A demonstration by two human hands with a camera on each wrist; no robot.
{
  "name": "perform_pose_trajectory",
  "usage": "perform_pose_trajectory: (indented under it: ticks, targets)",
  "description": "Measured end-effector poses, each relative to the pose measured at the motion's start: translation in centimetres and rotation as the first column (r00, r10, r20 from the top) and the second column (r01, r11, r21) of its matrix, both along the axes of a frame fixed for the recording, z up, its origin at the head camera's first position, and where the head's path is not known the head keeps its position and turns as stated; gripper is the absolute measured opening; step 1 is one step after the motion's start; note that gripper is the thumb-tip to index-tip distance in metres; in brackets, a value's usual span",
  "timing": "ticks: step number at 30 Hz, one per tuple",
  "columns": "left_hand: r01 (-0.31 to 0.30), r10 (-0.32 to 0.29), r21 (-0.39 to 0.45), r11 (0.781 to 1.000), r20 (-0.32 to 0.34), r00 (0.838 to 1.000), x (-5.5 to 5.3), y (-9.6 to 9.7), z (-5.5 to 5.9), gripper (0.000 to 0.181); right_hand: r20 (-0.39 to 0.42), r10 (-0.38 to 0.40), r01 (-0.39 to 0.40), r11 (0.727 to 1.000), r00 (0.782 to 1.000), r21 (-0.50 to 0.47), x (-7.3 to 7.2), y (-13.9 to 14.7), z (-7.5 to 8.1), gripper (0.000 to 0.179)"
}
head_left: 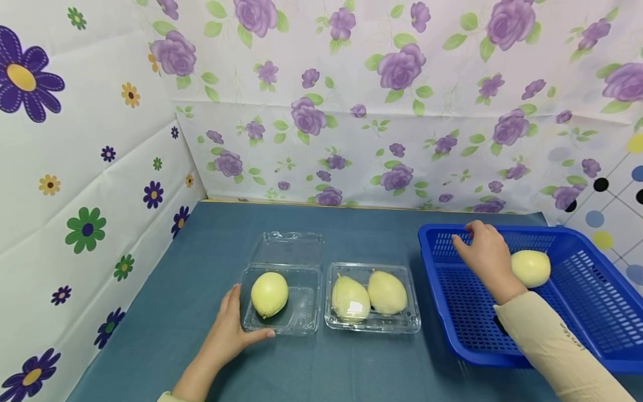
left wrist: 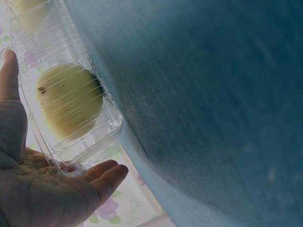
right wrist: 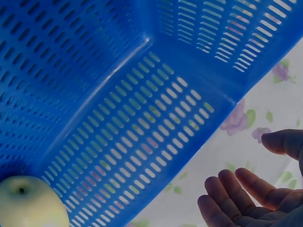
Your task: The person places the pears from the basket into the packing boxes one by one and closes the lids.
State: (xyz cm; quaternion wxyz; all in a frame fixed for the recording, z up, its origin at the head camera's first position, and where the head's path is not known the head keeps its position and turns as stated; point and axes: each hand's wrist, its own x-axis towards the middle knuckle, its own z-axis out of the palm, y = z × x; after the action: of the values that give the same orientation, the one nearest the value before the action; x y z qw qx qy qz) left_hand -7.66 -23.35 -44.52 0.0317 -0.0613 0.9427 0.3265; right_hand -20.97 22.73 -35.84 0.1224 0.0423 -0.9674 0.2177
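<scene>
An open clear plastic clamshell box (head_left: 305, 301) holds one pale yellow pear (head_left: 269, 295) in its left half, with the lid folded back behind it. My left hand (head_left: 228, 324) is at the box's near-left corner, fingers along its left side and thumb by the front edge. In the left wrist view, that pear (left wrist: 71, 100) shows through the ribbed plastic wall. Over the left part of a blue basket (head_left: 442, 312) hovers my right hand (head_left: 484, 254), fingers slightly bent, thumb apart, holding nothing. Partly behind the right wrist, another pear (head_left: 532, 268) lies in the basket.
Between the open box and the basket stands a second clear box (head_left: 372, 325) with two pears (head_left: 387, 292) under plastic. A blue-green cloth (head_left: 211, 245) covers the table. Flower-patterned sheets (head_left: 311, 156) rise behind and at the left.
</scene>
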Motion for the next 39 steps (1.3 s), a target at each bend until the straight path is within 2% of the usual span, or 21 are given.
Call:
perform_pose_trajectory:
  ticks: [5,12,17,39]
  targets:
    - [0.001,-0.001,0.005,1.000,0.005,1.000,0.0,0.0,0.0,0.131,-0.013,-0.014,0.014,1.000,1.000,-0.001,0.0,0.4,-0.2,0.042]
    - [0.012,-0.012,-0.003,1.000,-0.015,1.000,0.1,0.0,0.0,0.131,0.027,-0.057,0.057,0.998,0.998,-0.010,-0.1,1.0,-0.2,0.048]
    - [0.011,-0.011,-0.002,1.000,0.000,1.000,-0.1,0.1,0.0,0.132,0.047,-0.094,0.095,0.995,0.994,-0.009,-0.2,1.6,-0.2,0.053]
    - [-0.003,0.003,-0.001,1.000,0.017,1.000,0.0,0.2,0.1,0.131,0.104,-0.173,0.172,0.985,0.979,0.021,-1.0,3.7,-0.8,0.071]
